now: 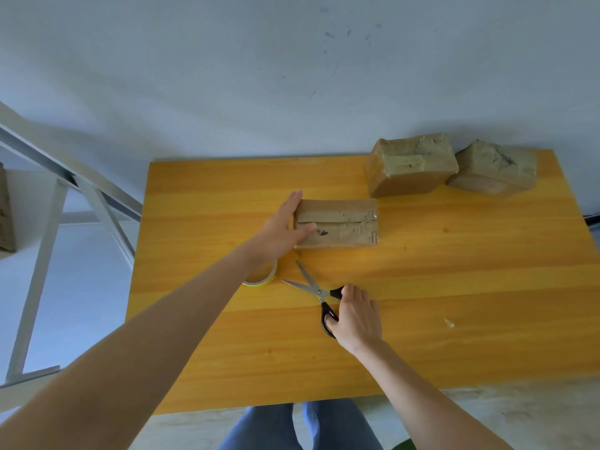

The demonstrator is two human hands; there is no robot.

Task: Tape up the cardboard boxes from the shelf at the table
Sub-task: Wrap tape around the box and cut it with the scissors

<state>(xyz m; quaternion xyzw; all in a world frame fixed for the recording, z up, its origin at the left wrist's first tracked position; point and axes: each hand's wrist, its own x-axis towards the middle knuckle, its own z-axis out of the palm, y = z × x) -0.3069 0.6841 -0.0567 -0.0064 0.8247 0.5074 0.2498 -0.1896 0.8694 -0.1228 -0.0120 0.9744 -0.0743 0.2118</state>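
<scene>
Our right hand [355, 316] grips the scissors [316, 289] by the black handles, thumb through one loop. The blades are spread and lie flat on the table [454, 287]. Our left hand [282, 228] lies flat-fingered against the left end of the cardboard box [344, 227], thumb pressed on its top beside the centre seam — bracing it, not clutching it. That box sits mid-table. The tape roll [263, 277] lies partly under our left forearm, near the blade tips.

We judge the scissors are being taken up or set down. Either way, we should lift the blades clear before swinging them, with the points away from the left wrist.

There is open board to the right and towards us — a taped box [410, 164] and a second taped box [493, 167] sit at the far right corner, the second close to the edge. The shelf frame [48, 222] stands off to the left.
</scene>
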